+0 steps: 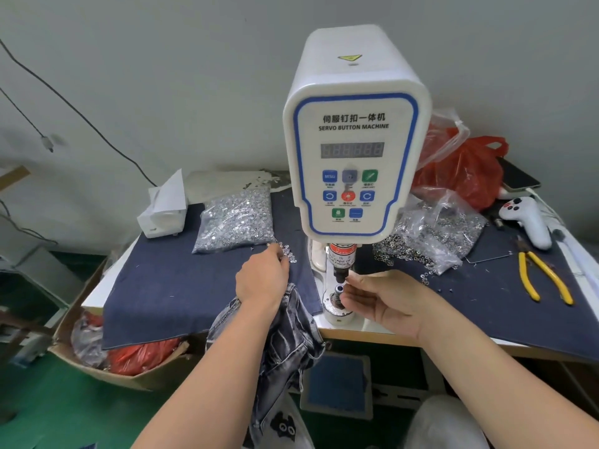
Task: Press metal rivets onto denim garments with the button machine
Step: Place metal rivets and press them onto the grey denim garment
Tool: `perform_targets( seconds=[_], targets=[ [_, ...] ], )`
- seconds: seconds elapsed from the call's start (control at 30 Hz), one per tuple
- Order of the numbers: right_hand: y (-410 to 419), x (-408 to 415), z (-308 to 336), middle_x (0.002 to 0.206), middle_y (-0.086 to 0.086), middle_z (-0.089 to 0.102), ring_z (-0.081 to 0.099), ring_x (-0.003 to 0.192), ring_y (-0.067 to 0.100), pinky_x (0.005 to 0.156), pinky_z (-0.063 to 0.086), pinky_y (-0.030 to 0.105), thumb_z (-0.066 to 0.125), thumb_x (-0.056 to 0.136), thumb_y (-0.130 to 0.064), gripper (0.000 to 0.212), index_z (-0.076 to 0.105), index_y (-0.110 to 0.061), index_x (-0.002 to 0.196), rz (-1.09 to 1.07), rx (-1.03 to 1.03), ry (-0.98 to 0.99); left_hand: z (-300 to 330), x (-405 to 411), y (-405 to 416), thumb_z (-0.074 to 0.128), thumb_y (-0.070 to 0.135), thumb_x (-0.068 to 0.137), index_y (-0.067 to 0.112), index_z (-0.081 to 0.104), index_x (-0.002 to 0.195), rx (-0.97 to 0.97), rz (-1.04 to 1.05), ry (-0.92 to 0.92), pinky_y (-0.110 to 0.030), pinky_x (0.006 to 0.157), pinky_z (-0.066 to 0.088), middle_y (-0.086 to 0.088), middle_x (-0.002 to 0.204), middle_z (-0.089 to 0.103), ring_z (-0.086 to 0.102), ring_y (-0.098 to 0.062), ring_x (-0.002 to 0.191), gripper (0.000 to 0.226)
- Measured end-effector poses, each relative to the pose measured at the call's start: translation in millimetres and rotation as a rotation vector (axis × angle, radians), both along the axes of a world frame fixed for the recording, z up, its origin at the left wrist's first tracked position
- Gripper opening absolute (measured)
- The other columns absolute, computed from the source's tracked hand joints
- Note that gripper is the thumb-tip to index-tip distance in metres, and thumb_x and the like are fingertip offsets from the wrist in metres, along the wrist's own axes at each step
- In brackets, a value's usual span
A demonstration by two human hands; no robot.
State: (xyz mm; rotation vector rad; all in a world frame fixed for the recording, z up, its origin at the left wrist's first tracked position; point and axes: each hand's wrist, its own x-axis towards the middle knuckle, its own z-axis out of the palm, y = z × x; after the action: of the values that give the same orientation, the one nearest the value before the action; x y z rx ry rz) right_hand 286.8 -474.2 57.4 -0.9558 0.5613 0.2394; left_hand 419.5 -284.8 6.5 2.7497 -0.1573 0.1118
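Denim garment (285, 338) is hanging off the near table edge under your left wrist. Your right hand (385, 303) is pinching a rivet (339, 288) onto the lower die w/ thumb & fingertips, below the button machine (353, 134). Your left hand (262, 277) is reaching far-left, fingertips curling on loose rivets (289, 254).

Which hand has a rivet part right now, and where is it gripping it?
The right hand pinches a small rivet piece by its side at the lower die. The left hand reaches into loose rivets; its grip is hidden.
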Motion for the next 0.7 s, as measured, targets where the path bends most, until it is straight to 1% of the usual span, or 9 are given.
perform_targets(
  seconds=[0.1, 0.17, 0.27, 0.43, 0.57, 0.7],
  targets=[
    [1, -1, 2, 0.073, 0.018, 0.071, 0.073, 0.06, 0.023, 0.052, 0.061, 0.028, 0.072, 0.086, -0.003, 0.012, 0.07, 0.007, 0.08, -0.023, 0.033, 0.019, -2, -1, -1, 0.05, 0.039, 0.105, 0.033, 0.068, 0.115, -0.021, 0.03, -0.016, -0.037, 0.07, 0.043, -0.006, 0.1, 0.074, 0.062, -0.034, 0.086, 0.021],
    [1, -1, 0, 0.072, 0.018, 0.071, 0.072, 0.059, 0.022, 0.052, 0.061, 0.028, 0.071, 0.09, -0.001, 0.012, 0.069, 0.008, 0.082, -0.057, 0.034, 0.034, -5, -2, -1, 0.051, 0.039, 0.106, 0.035, 0.07, 0.118, -0.04, 0.046, -0.031, -0.036, 0.07, 0.043, -0.006, 0.103, 0.075, 0.068, -0.035, 0.093, 0.023],
    [2, -1, -2, 0.071, 0.018, 0.071, 0.072, 0.058, 0.021, 0.052, 0.06, 0.027, 0.07, 0.092, -0.001, 0.012, 0.069, 0.009, 0.084, -0.073, 0.038, 0.043, -6, -2, 0, 0.052, 0.04, 0.105, 0.038, 0.072, 0.121, -0.074, 0.063, -0.046, -0.035, 0.071, 0.043, -0.004, 0.108, 0.077, 0.07, -0.036, 0.098, 0.026],
    [8, -3, -1, 0.07, 0.019, 0.071, 0.072, 0.057, 0.022, 0.049, 0.059, 0.027, 0.067, 0.094, -0.001, 0.019, 0.07, 0.008, 0.078, -0.069, 0.095, 0.063, -8, -3, 3, 0.054, 0.04, 0.105, 0.036, 0.072, 0.115, -0.182, 0.074, -0.053, -0.035, 0.072, 0.043, 0.005, 0.107, 0.077, 0.07, -0.028, 0.095, 0.021],
    [10, -3, 1, 0.072, 0.019, 0.071, 0.072, 0.058, 0.022, 0.049, 0.06, 0.028, 0.066, 0.095, 0.0, 0.017, 0.07, 0.009, 0.081, -0.069, 0.138, 0.074, -9, -4, 9, 0.054, 0.037, 0.105, 0.034, 0.069, 0.112, -0.252, 0.061, -0.043, -0.037, 0.075, 0.046, 0.007, 0.107, 0.074, 0.068, -0.025, 0.098, 0.017],
    [11, -4, 2, 0.073, 0.019, 0.071, 0.072, 0.059, 0.022, 0.049, 0.06, 0.028, 0.065, 0.096, -0.002, 0.016, 0.069, 0.009, 0.084, -0.07, 0.164, 0.085, -7, -3, 14, 0.058, 0.034, 0.102, 0.032, 0.068, 0.107, -0.314, 0.039, -0.003, -0.034, 0.076, 0.045, 0.012, 0.101, 0.071, 0.065, -0.019, 0.094, 0.011]
  ],
)
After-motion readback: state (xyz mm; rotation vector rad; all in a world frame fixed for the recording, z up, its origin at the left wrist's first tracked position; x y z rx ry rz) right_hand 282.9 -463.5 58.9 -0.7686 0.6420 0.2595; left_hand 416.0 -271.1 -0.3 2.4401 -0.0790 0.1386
